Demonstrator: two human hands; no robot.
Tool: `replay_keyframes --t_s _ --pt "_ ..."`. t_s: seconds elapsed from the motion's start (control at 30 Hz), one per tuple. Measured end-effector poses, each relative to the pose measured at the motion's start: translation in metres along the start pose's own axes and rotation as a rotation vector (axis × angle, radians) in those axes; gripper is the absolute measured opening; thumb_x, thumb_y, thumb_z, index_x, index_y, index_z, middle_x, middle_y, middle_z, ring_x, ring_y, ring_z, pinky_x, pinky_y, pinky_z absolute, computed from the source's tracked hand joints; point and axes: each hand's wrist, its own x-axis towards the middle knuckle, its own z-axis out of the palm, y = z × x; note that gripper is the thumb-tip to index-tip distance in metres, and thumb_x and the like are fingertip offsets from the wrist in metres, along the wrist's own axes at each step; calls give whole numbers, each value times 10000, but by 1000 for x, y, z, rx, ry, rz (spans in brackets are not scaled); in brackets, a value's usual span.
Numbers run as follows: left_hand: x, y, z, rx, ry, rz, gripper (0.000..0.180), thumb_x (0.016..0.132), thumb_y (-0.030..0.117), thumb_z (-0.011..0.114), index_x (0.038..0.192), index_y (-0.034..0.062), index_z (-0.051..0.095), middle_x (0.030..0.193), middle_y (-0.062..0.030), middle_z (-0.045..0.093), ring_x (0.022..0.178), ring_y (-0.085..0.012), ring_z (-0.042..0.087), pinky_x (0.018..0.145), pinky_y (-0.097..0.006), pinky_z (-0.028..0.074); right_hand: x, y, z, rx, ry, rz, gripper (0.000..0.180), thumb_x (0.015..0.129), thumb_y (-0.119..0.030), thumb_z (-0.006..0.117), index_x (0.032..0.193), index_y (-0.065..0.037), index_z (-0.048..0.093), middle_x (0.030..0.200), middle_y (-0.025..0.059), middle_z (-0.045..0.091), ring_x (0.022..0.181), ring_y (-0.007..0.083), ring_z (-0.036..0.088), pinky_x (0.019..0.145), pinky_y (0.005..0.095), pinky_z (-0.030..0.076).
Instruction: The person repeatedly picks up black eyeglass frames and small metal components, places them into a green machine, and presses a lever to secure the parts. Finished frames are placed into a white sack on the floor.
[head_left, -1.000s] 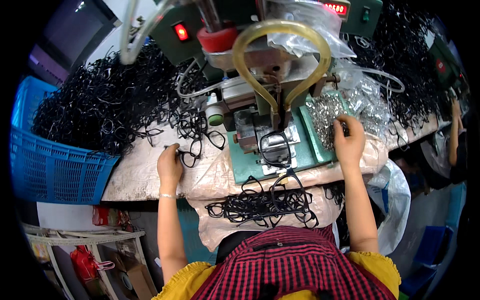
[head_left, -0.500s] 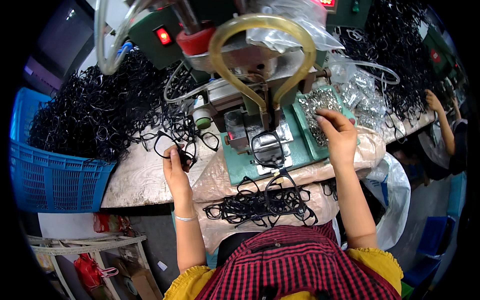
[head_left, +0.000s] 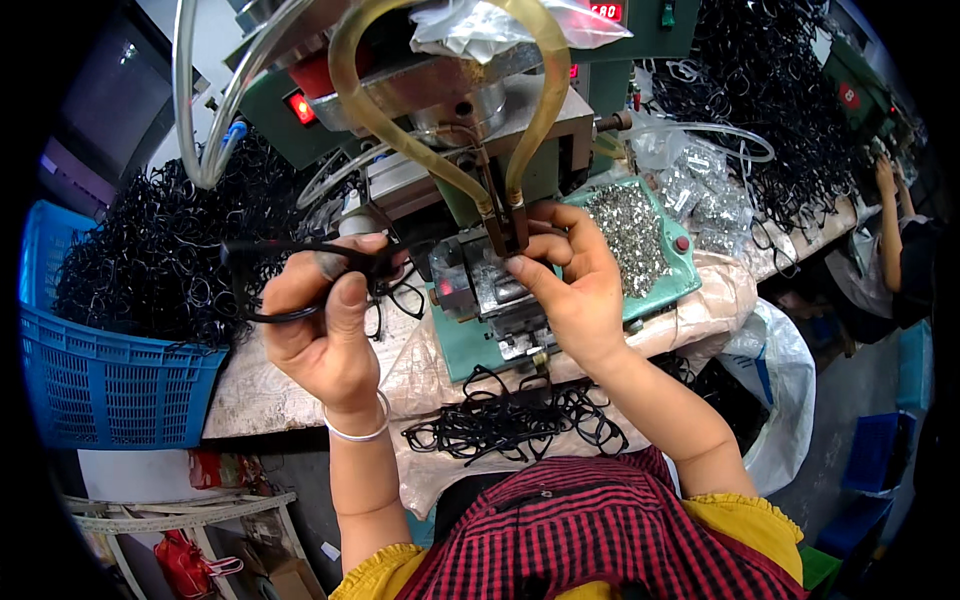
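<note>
The bench (head_left: 262, 392) is covered by crumpled pale sheeting. On it, at the far middle, stands a green press machine (head_left: 470, 120); a teal tray of small metal parts (head_left: 630, 235) lies right — heaps of black frames (head_left: 150, 250) fill the far left, with more frames (head_left: 520, 425) at the near edge.

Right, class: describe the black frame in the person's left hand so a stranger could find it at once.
Start at the green machine with its yellow hose loop. Just left of it, the left hand pinches one black eyeglass frame. Unlike the frames heaped in the blue basket, it is held up alone.
</note>
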Motion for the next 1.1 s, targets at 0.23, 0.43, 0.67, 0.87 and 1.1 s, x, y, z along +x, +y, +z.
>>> replay_keyframes --t_s 0.23,0.43,0.67,0.87,1.1 --pt "-32 14 8 317 -367 64 154 793 50 686 935 110 686 959 -99 734 795 -178 693 731 -367 457 -1 -21 -38 -578 -100 -154 395 819 -22 581 1214 -9 576 1150 185 639 1093 312 616 964 366 465" --pt "-46 2 37 337 -578 168 193 686 60 761 859 113 694 1013 -44 716 776 -248 625 847 -478 499 5 31 -149 -1361 138 -276 198 728 -143 735 909 -69 702 1184 155 620 1203 356 514 1005 448 408" --pt "-49 -2 38 319 -536 169 214 697 67 771 889 108 687 1012 -57 716 759 -210 624 870 -476 491 13 29 -121 -1444 -223 -482 151 744 -134 686 875 -94 622 1208 84 600 1215 292 510 852 422 459" --pt "-102 26 34 444 -329 -15 247 758 122 747 984 88 655 1118 -112 681 1002 -291 654 913 -491 472 33 41 -136 -1220 30 -523 161 753 -40 694 912 -49 671 943 107 681 882 313 640 776 376 503" --pt "-98 -17 -59 723 375 -351 143 867 16 604 1008 -5 621 1018 -139 658 944 -277 601 861 -384 451 -7 58 -176 -189 608 -105 136 904 -58 634 1035 -22 636 919 40 659 837 96 609 782 210 481"
